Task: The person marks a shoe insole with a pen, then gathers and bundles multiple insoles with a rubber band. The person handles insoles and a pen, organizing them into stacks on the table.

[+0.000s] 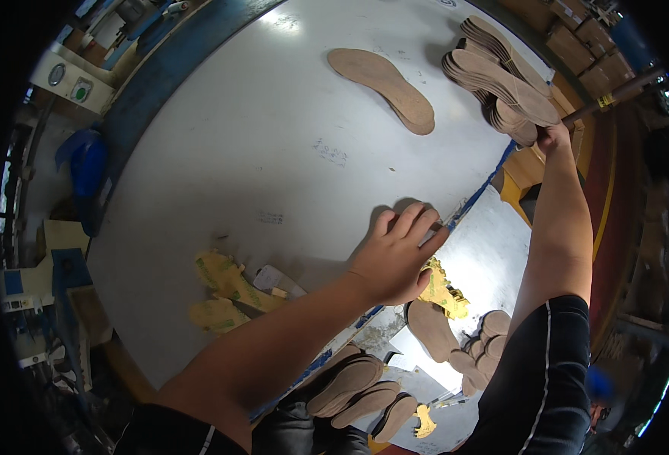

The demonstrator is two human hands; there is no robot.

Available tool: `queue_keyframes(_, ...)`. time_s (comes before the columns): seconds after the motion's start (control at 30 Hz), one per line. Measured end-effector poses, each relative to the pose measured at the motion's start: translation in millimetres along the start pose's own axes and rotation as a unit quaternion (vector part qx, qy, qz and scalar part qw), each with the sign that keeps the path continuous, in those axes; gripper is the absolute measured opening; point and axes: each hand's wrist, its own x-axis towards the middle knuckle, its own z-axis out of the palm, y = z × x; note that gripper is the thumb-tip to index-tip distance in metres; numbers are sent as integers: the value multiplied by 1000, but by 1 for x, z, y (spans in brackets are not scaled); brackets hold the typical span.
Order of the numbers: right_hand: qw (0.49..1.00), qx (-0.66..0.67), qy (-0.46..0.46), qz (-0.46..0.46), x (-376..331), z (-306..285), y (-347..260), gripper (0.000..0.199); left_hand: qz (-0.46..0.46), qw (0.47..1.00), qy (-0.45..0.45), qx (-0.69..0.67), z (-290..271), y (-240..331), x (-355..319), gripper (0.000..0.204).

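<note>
My right hand reaches to the far right corner of the table and grips the near end of a stack of brown insoles; its fingers are mostly hidden behind them. Another stack of insoles lies just behind, partly covered. Near the table's right edge, my left hand is palm down with its fingers apart and nothing visible in it. One or two brown insoles lie by themselves on the white table, left of the stacks.
Yellow cut-out pieces and a pale flat object lie beside my left forearm. A lower surface on the right holds more yellow pieces, several insoles and small brown pads. Cardboard boxes stand beyond the far right edge.
</note>
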Motion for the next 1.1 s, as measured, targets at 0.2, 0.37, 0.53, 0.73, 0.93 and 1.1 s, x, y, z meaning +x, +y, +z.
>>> queue_keyframes(0.2, 1000, -7, 15, 21, 7, 0, -11, 38, -5, 1000, -3, -1, 0, 1, 0, 73)
queue_keyframes(0.37, 995, -77, 9, 56, -36, 27, -24, 64, -16, 1000, -26, -2, -2, 2, 1, 72)
queue_keyframes(0.53, 988, -39, 79, 124, -94, 78, -53, 91, -23, 999, -36, 6, -1, 4, 0, 72)
queue_keyframes(0.73, 992, -92, 35, 79, -47, 58, -4, 83, -29, 998, -60, 10, -3, 6, 0, 77)
queue_keyframes(0.93, 984, -122, 127, 9, -43, 48, 14, 106, -22, 999, -41, 10, -2, 6, 0, 73)
queue_keyframes(1.1, 974, -197, 112, -23, -112, 81, 11, 83, -18, 1000, -25, 3, 0, 5, -3, 75)
